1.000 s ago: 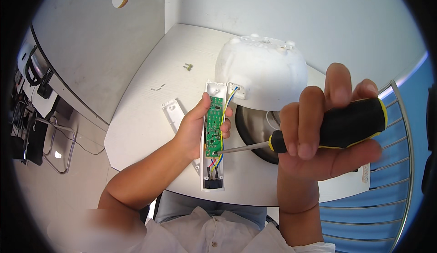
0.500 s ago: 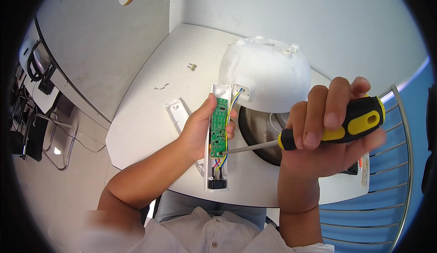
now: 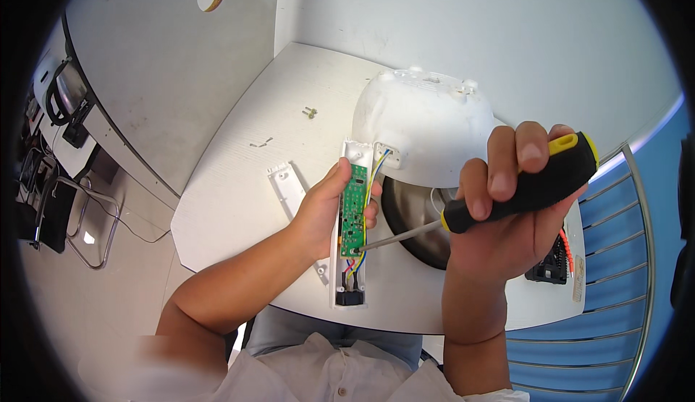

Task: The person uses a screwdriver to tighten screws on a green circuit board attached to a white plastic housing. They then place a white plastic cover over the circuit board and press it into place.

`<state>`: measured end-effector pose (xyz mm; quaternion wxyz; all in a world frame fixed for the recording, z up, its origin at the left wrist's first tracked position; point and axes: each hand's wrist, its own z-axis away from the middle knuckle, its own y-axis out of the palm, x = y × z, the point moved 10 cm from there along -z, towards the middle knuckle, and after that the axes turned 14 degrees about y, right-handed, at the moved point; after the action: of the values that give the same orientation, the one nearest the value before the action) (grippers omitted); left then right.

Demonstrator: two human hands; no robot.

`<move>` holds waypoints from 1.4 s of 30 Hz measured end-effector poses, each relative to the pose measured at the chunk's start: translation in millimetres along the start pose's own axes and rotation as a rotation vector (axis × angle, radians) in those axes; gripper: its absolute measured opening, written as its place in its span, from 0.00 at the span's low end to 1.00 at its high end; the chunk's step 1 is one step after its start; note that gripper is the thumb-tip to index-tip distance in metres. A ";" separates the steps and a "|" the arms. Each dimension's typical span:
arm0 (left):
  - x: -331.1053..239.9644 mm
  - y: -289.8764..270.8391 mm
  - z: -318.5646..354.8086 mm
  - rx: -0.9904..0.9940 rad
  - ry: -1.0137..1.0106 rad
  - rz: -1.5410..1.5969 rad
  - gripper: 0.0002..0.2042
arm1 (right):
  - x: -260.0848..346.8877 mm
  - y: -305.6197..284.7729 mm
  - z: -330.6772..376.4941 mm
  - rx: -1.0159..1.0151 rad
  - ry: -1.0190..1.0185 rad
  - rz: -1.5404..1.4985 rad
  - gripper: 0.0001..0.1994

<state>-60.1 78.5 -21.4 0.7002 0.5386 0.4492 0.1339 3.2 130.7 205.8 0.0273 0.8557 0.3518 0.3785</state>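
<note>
My left hand (image 3: pixel 323 205) is closed round a narrow white plastic housing (image 3: pixel 359 154), thumb on its left side and fingertips on its right. Inside the housing lies a green circuit board (image 3: pixel 354 210). Yellow and blue wires (image 3: pixel 373 180) run from it into a white rounded appliance body (image 3: pixel 427 123) tipped on its side. At the housing's near end is a black socket (image 3: pixel 350 298) with red, black and blue leads. My right hand (image 3: pixel 499 217) grips a black and yellow screwdriver (image 3: pixel 550 181); its shaft slants down left, with the tip at the board's lower end.
A white cover strip (image 3: pixel 289 186) lies left of the housing, partly under my left forearm. Several small screws (image 3: pixel 310 113) and thin metal pins (image 3: pixel 261 143) rest farther back. A round metal part (image 3: pixel 409 217) sits below the appliance body. A black case (image 3: pixel 552 266) stands near the right table edge.
My right hand has turned the screwdriver handle, so its yellow inlay now faces upward. The tip stays at the board's lower end. The whole view has shifted slightly.
</note>
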 end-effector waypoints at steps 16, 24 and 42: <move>-6.8 -0.9 1.3 -0.054 0.037 -0.056 0.30 | -0.4 -1.2 -0.1 -0.121 0.003 0.059 0.25; -5.7 2.0 2.5 -0.041 0.015 -0.011 0.27 | 6.5 -2.1 3.3 -0.069 -0.062 0.108 0.28; -8.7 5.1 3.2 -0.026 0.009 0.061 0.21 | 4.5 3.3 2.3 -0.038 -0.066 0.140 0.30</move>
<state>-61.0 72.6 -12.6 0.7006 0.5423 0.4339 0.1636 8.7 131.5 208.0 0.0286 0.8895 0.2828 0.3577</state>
